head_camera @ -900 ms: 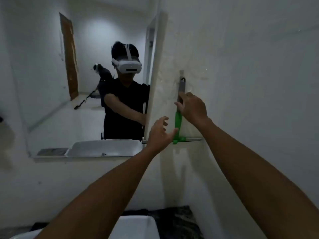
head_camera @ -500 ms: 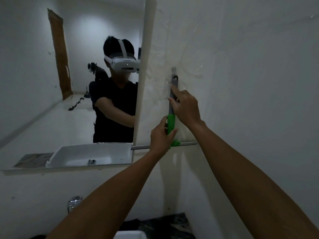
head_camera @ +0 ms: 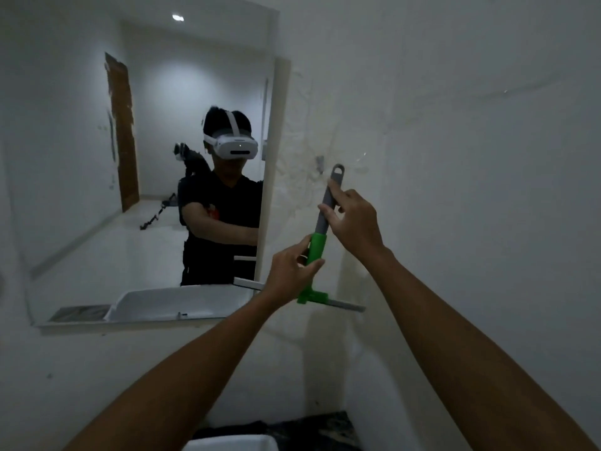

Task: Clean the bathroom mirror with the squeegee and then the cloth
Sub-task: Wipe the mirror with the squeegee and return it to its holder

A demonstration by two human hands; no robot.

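Observation:
The squeegee (head_camera: pixel 317 247) has a grey upper handle, a green lower grip and a grey blade at the bottom. It hangs upright in front of the white wall, just right of the mirror (head_camera: pixel 97 190). My right hand (head_camera: pixel 356 219) grips the grey handle near its top. My left hand (head_camera: pixel 289 271) holds the green grip below it. The handle's eyelet is off the small wall hook (head_camera: pixel 320 162). The mirror reflects a person in a black shirt with a white headset. No cloth is in view.
A white sink (head_camera: pixel 234 442) edge shows at the bottom, with a dark patterned counter (head_camera: pixel 325 424) beside it. The mirror's right edge (head_camera: pixel 265 177) stands close to my left hand. Bare white wall fills the right side.
My left hand reached in and closed on the green grip. The squeegee came off the wall hook and now tilts slightly away from it, held by both hands.

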